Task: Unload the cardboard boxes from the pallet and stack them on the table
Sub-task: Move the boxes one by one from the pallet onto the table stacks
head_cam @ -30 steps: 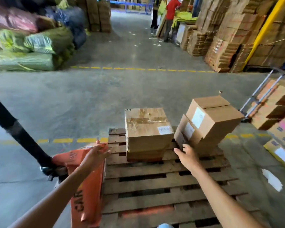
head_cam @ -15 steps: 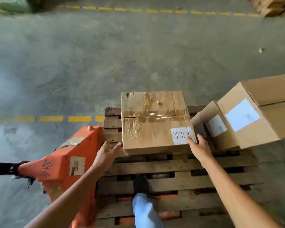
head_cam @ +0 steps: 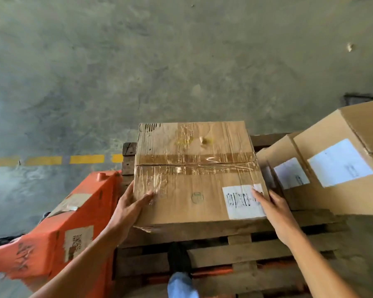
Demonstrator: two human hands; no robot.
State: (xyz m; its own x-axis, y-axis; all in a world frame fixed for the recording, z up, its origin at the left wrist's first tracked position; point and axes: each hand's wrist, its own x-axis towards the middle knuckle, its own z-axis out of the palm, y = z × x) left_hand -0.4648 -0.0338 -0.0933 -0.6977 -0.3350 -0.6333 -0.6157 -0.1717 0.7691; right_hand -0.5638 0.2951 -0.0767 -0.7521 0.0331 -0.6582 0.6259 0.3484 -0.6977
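A taped cardboard box [head_cam: 194, 168] with a white label at its near right corner sits on the wooden pallet [head_cam: 267, 250]. My left hand [head_cam: 131, 205] clasps its near left corner, thumb on top. My right hand [head_cam: 274, 207] presses against its near right corner, fingers over the label. Two more cardboard boxes lie tilted at the right: a small one [head_cam: 286, 168] and a larger one [head_cam: 353, 164], each with a white label. The table is out of view.
An orange pallet jack [head_cam: 58, 229] stands against the pallet's left side. My foot in a dark shoe [head_cam: 179, 259] rests on the pallet slats below the box. Grey concrete floor with a dashed yellow line [head_cam: 52, 160] spreads beyond.
I have leaned in closer and the view has tipped down. Both hands went from reaching toward the taped box to gripping its near corners.
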